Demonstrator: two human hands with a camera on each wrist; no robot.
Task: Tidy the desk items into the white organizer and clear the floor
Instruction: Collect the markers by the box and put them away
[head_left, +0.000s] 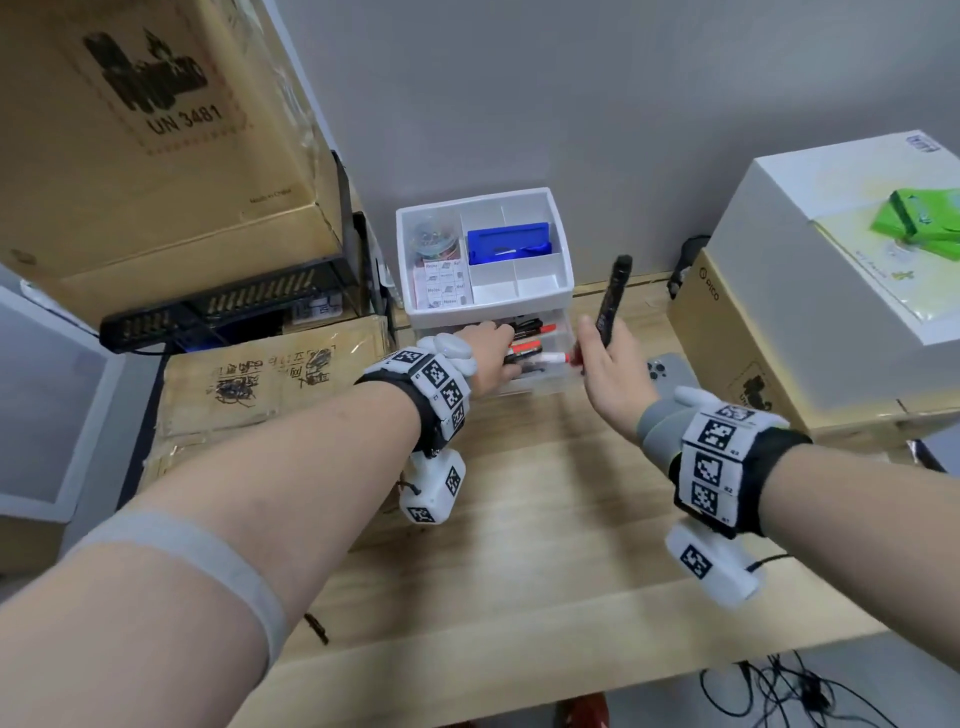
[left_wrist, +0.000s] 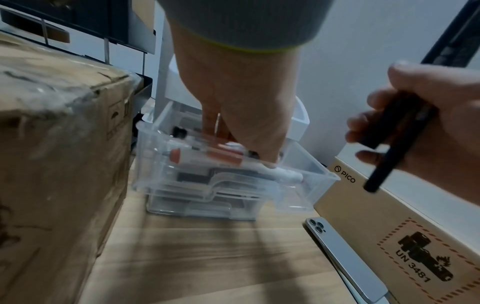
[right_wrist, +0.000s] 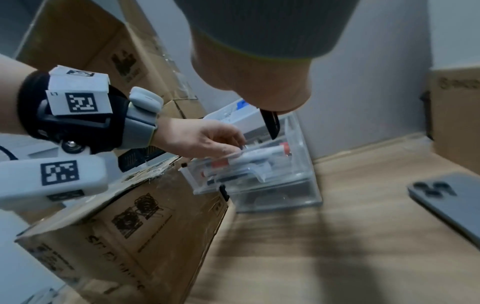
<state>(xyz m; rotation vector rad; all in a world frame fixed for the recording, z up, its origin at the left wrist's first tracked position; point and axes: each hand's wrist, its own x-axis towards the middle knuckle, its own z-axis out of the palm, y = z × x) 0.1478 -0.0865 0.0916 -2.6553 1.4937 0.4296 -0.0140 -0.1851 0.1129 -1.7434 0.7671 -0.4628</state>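
Observation:
The white organizer stands at the back of the wooden desk; its top tray holds a blue case. Its clear upper drawer is pulled out and holds several markers with red and black caps. My left hand reaches into that drawer, thumb and fingers pinching a white marker with a red cap. My right hand hovers just right of the drawer. It grips a black marker nearly upright, and one end of the black marker pokes out below the palm.
A grey phone lies face down right of the drawer, beside a PICO cardboard box carrying a white box. A flat cardboard box borders the drawer's left side. Black cables lie on the floor beyond the desk's front edge.

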